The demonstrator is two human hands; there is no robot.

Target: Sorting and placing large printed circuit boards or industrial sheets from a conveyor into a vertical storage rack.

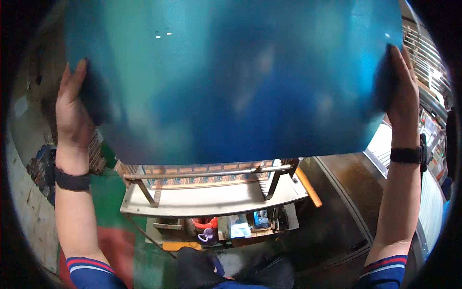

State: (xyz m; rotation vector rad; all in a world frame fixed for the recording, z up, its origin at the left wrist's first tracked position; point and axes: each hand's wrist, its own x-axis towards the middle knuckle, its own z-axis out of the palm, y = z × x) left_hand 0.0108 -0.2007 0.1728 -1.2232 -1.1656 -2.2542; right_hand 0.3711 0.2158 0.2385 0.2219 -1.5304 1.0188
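A large, glossy blue-green sheet (231, 96) fills the upper middle of the view, raised in front of me and mirroring blurred dark shapes. My left hand (74, 108) grips its left edge, with the thumb and fingers closed on it. At the opposite edge my right hand (403, 94) holds the sheet the same way. Black bands circle both wrists. Below the sheet's lower edge, a pale bench (207, 200) carries a metal bar (207, 174) on brackets. Behind the bar lies a printed sheet with rows of small pictures (202, 180), partly hidden by the blue-green one.
Under the bench, a shelf holds a red container (204, 223), a purple-handled item (207, 235) and a blue box (261, 219). An orange-yellow bar (308, 187) juts from the bench's right end. Dark metal panels (332, 212) lie at right; the floor (108, 207) is green and red.
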